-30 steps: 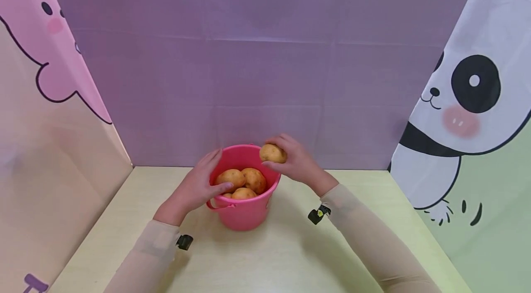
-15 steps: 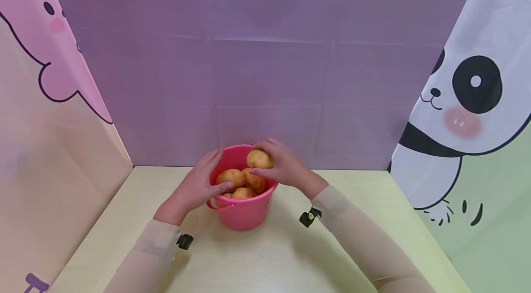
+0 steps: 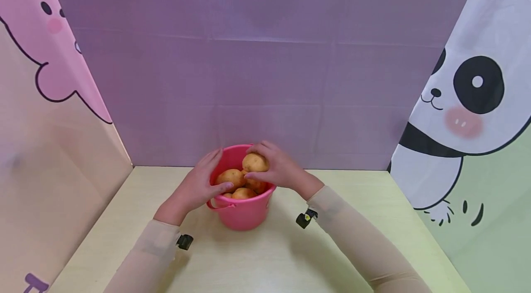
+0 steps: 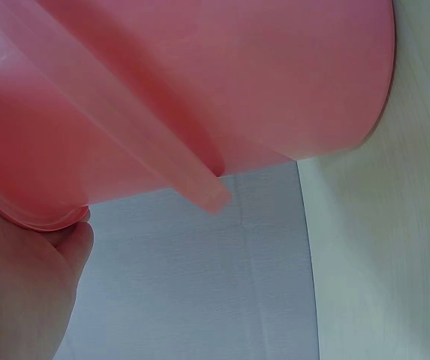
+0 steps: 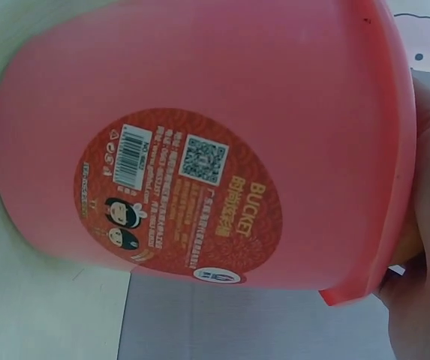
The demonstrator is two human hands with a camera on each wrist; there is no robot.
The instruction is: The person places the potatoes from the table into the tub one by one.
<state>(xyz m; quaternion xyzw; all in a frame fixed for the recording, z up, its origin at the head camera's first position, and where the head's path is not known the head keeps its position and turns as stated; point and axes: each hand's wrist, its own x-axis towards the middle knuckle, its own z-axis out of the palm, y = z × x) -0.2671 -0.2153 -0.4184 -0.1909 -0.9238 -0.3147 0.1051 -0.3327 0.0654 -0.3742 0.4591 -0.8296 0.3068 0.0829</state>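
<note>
A pink bucket stands upright on the table with several potatoes inside. My left hand grips its left rim, the thumb reaching over the opening; in the left wrist view part of that hand lies against the rim. My right hand holds another potato between thumb and fingers, over the right side of the opening and close above the potatoes below. From the right wrist, the bucket wall hides most of this potato. A round red label is on that wall.
The bucket's handle hangs down at its front left. Pale wooden table lies around the bucket. Behind rises a purple backdrop, with a pink cartoon panel at left and a panda panel at right.
My right hand has carried its potato leftward and slightly down, from beside the right rim to over the potatoes in the bucket. My left hand and the bucket have stayed in place.
</note>
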